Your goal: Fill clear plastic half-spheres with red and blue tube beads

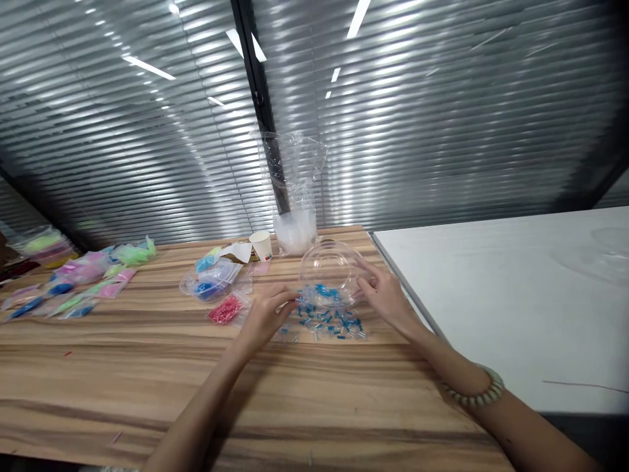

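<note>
A clear round plastic bowl (331,262) is tilted up over the wooden table, with some blue pieces (327,292) low inside it. My right hand (381,288) grips its right rim between thumb and fingers. At the bowl's lower left, my left hand (270,311) has its thumb and fingertips pressed together; whatever lies between them is too small to make out. Many small blue and clear tube pieces (337,324) are scattered on the table just below the bowl.
Left of my left hand lie a bag of red pieces (226,309) and a clear container (211,278). A paper cup (261,245) and a bag of white cups (295,231) stand behind. Colourful bags (88,267) lie far left; a white table (501,295) adjoins right.
</note>
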A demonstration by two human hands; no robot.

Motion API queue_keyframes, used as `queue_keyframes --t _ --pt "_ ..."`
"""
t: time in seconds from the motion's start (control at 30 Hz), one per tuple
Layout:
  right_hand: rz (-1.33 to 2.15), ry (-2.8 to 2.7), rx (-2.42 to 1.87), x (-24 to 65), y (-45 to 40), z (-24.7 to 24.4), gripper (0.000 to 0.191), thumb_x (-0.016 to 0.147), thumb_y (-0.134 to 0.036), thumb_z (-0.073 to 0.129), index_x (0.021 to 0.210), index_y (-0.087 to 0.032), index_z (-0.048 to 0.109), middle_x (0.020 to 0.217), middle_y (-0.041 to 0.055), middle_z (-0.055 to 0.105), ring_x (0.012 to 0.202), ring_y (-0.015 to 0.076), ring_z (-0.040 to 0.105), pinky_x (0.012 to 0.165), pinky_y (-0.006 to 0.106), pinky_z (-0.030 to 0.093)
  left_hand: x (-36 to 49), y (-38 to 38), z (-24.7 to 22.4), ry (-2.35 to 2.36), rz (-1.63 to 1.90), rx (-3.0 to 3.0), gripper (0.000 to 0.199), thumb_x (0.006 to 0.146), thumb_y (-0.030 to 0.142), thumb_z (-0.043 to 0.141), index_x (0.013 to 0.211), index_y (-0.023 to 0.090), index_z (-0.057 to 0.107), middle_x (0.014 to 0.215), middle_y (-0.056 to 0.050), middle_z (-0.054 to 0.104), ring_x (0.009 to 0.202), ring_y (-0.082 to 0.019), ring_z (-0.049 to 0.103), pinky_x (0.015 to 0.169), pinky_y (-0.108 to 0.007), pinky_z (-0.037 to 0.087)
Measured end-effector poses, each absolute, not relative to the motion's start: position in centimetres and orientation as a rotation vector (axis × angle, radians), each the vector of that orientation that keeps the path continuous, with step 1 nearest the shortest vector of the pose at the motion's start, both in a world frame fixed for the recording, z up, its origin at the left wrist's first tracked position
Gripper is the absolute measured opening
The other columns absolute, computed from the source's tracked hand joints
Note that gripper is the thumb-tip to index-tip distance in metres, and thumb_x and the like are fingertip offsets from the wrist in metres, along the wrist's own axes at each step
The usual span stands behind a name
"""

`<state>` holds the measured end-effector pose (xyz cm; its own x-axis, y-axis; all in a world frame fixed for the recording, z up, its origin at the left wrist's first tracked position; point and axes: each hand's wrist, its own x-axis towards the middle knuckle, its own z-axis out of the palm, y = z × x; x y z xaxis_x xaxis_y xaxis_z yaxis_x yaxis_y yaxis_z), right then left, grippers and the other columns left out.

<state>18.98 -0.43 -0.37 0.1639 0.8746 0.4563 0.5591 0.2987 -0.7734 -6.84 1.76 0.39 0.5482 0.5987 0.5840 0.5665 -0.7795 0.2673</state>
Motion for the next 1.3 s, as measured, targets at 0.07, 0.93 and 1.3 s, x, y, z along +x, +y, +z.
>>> queue_keyframes --t 0.07,0.93,1.3 --pt "0.374 -1.478 -1.373 19.2 -0.2 -0.5 0.042 0.076 -0.014 0.045 0.112 -0.018 0.065 0.088 0.0041 0.072 0.052 0.0137 0.062 0.051 0.024 0.051 -6.7 1.7 0.2 1.037 0.872 2.627 0.014 0.086 0.023 0.056 0.088 0.019 0.069 0.082 -0.004 0.068 0.078 -0.015 0.061 0.073 -0.025 0.048" --pt "0.475 -1.463 -1.410 18.9 -0.2 -0.4 0.050 0.076 -0.012 0.045 0.124 -0.012 0.058 0.068 0.0021 0.072 0.053 0.0159 0.067 0.058 0.024 0.053 -6.6 2.2 -0.7 1.013 0.501 2.425 0.022 0.077 0.007 0.053 0.084 0.018 0.070 0.084 -0.004 0.068 0.081 -0.015 0.059 0.075 -0.026 0.045" --pt "0.404 -1.511 -1.419 18.8 -0.3 -0.4 0.051 0.076 -0.013 0.045 0.125 -0.013 0.058 0.061 0.0008 0.070 0.054 0.0172 0.067 0.057 0.024 0.051 -6.6 2.1 0.2 1.112 0.446 2.420 0.020 0.072 0.001 0.055 0.076 0.016 0.069 0.078 -0.003 0.068 0.076 -0.014 0.061 0.070 -0.022 0.045"
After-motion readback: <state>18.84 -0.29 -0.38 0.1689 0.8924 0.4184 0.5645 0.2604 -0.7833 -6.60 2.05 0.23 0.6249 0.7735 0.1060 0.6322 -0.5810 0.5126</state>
